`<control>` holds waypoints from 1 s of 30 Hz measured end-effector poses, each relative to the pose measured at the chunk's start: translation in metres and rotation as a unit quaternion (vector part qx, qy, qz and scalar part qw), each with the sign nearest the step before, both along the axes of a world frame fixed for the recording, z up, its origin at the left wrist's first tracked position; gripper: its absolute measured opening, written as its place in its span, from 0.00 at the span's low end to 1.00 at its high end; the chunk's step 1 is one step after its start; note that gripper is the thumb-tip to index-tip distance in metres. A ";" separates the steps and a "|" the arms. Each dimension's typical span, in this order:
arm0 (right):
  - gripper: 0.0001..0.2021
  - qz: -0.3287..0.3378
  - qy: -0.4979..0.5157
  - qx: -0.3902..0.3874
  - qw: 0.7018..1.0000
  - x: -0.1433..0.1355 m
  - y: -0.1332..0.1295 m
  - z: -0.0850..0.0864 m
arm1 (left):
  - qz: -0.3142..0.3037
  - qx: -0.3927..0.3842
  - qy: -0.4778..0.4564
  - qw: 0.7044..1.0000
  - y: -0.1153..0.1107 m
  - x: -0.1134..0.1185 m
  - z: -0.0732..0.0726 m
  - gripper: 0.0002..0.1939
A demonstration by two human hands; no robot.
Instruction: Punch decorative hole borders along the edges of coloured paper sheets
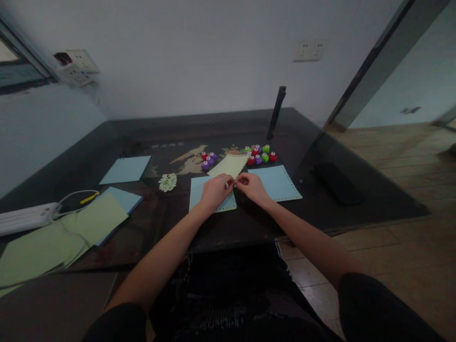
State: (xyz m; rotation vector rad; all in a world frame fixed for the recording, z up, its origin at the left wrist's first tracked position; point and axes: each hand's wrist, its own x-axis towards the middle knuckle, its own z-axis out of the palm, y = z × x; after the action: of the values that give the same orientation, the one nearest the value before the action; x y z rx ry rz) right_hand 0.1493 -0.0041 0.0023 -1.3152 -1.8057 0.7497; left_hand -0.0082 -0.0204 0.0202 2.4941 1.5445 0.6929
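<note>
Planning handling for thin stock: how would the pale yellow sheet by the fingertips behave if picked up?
Probably floppy: the pale yellow sheet looks thin and paper-like, and its right edge seems to bow. Likely light, for the same thinness. It may slide easily if pushed, since the tabletop looks smooth and glossy.

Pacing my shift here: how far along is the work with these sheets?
Looks done: the right-hand blue sheet, dotted along at least two edges. In hand: the middle yellow sheet, already partly dotted, left hand and right hand at its near corner. Probably left: the yellow pile, showing no dots.
</note>
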 end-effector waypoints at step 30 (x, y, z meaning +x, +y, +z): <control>0.04 0.047 0.155 -0.146 0.976 0.004 0.003 -0.001 | -0.010 0.006 -0.011 1.000 0.004 -0.002 -0.004 0.06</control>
State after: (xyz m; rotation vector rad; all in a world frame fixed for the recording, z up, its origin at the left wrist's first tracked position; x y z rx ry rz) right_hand 0.1537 -0.0016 0.0010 -1.2182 -1.5551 1.2398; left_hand -0.0106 -0.0168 0.0162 2.4987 1.5103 0.7253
